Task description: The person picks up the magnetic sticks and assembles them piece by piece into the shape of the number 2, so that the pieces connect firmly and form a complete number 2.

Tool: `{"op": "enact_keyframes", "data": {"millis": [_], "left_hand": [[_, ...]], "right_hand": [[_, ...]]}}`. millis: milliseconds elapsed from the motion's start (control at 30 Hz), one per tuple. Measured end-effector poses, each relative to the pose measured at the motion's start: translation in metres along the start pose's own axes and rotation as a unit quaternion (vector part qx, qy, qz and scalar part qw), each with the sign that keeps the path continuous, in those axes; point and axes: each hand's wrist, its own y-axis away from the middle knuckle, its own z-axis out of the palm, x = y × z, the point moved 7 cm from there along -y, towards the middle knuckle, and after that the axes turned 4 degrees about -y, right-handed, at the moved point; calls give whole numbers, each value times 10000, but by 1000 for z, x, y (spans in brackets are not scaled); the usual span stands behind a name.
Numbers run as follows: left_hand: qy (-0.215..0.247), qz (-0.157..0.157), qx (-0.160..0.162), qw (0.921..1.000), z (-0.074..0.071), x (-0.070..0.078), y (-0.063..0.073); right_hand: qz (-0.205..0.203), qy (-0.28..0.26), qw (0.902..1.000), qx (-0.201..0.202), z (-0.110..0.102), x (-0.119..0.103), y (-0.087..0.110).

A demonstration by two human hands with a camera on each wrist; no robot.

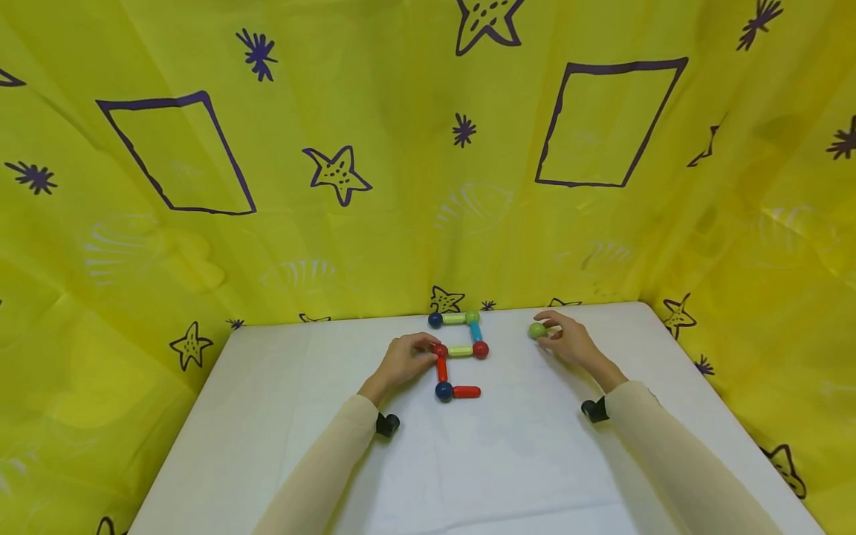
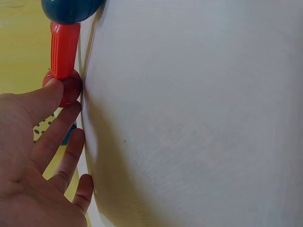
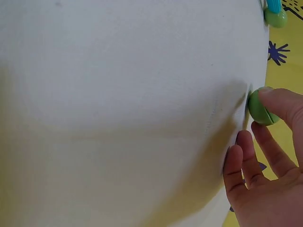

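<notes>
A zigzag of balls and short rods lies on the white table in the head view. My left hand [image 1: 406,359] pinches its left red ball [image 2: 71,90] between thumb and index finger, the other fingers spread. From this ball a red rod [image 1: 441,370] runs to a large blue ball [image 1: 444,391], with another red rod [image 1: 467,391] pointing right. A yellow-green rod [image 1: 460,351] links it to a second red ball [image 1: 481,350]. To the right of the chain, my right hand [image 1: 568,342] holds a loose green ball [image 3: 261,108] between thumb and index finger, at the table surface.
The chain's far part has a light blue rod [image 1: 475,331], a green ball [image 1: 472,318], a yellow-green rod [image 1: 455,319] and a dark blue ball [image 1: 435,320]. A yellow patterned curtain [image 1: 401,245] stands behind the white table [image 1: 521,461] and along its sides.
</notes>
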Motion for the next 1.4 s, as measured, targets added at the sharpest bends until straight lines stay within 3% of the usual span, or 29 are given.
{"op": "enact_keyframes", "data": {"millis": [767, 1000, 1400], "left_hand": [[-59, 273, 126, 9995, -1, 3, -1], [-101, 89, 43, 9999, 0, 3, -1], [-150, 62, 96, 9998, 1, 2, 0]], "right_hand": [[243, 21, 9995, 177, 6, 15, -1], [304, -62, 9992, 268, 5, 15, 0], [186, -238, 9990, 338, 5, 15, 1]]}}
